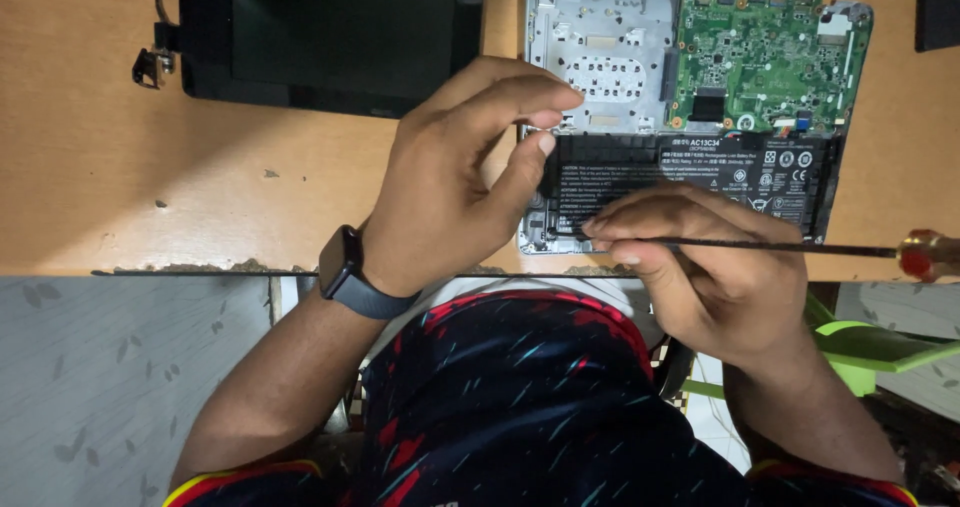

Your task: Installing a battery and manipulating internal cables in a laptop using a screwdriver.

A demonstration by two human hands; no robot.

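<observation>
Screwdriver (800, 248) tip hidden under fingers (640, 229) — handle cut by the right edge.

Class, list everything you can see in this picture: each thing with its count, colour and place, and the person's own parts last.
laptop base: 1, silver, opened, on the desk at top right
circuit board: 1, green, in the base's right half
battery: 1, black, along the base's near edge
screen panel: 1, black, top left
hinge: 1, metal, left of the panel
screwdriver: 1, dark shaft, red handle, tip at the battery's left end
desk: 1, light brown
watch: 1, dark, left wrist
left hand: on the base
right hand: holds the screwdriver
</observation>
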